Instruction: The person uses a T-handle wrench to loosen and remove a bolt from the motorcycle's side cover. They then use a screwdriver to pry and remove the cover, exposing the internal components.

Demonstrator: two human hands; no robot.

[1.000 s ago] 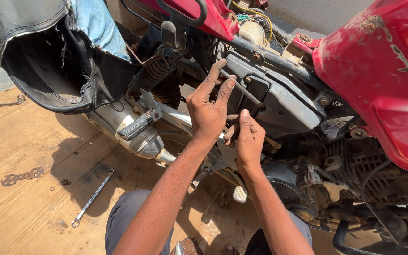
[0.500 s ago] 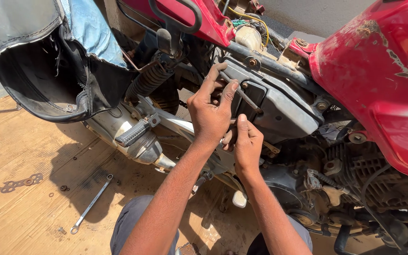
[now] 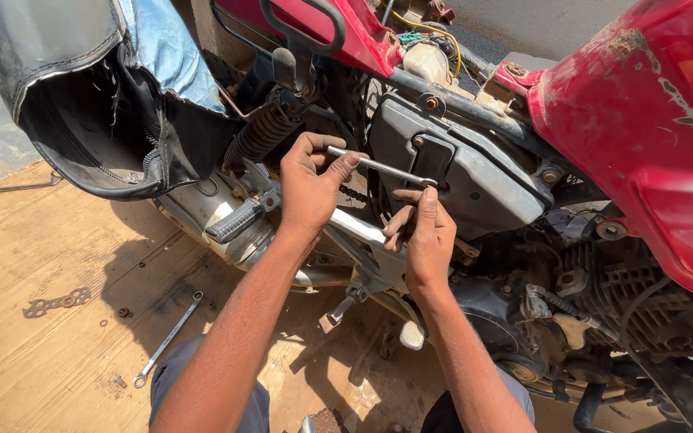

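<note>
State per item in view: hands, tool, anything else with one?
left hand: gripping one end of the metal rod
right hand: fingertip at the rod's other end
metal rod: held level against the black side cover
spanner: lying flat on the wooden floor, untouched

Support surface: a tan wooden board floor (image 3: 50,369), scuffed and dusty, sunlit at left, with dark oil stains near its middle. Lying flat on it: a slim silver ring-ended spanner (image 3: 168,339), angled from lower left to upper right. Well to its left, a flat, rusty perforated metal strip (image 3: 58,302). Between these two, a small dark nut (image 3: 122,313). A thin metal rod (image 3: 6,190) lies at the far left edge.
</note>
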